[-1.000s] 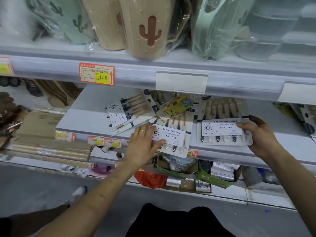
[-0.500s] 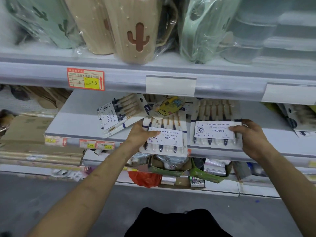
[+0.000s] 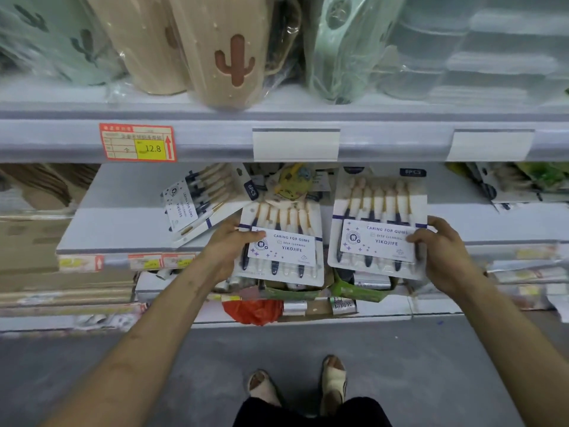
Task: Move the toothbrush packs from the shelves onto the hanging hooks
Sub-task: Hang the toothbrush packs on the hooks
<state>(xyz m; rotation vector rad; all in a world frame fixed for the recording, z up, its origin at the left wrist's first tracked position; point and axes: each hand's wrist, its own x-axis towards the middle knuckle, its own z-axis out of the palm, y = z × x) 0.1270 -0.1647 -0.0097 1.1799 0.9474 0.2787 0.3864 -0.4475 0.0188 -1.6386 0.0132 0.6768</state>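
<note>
My left hand (image 3: 229, 246) grips the left edge of a toothbrush pack (image 3: 286, 245) with a white "Caring for gums" label, held over the front edge of the grey shelf (image 3: 123, 217). A second, identical pack (image 3: 380, 223) is gripped by its right edge in my right hand (image 3: 443, 252). Both packs are lifted a little forward of the shelf. A third pack (image 3: 197, 201) lies tilted on the shelf to the left. Further packs and a yellow item (image 3: 294, 180) lie behind. No hanging hooks are in view.
The shelf above carries wrapped cactus-pattern bins (image 3: 228, 50) and a 12.8 price tag (image 3: 138, 142). More packs lie at the far right (image 3: 505, 186). Below the shelf sit green boxes, a red bag (image 3: 254, 311) and cartons. My feet stand on the grey floor (image 3: 431, 365).
Both hands have closed on the packs' edges and drawn them forward off the shelf. The left pack, askew before, now hangs straight. The view has tipped down to show my feet.
</note>
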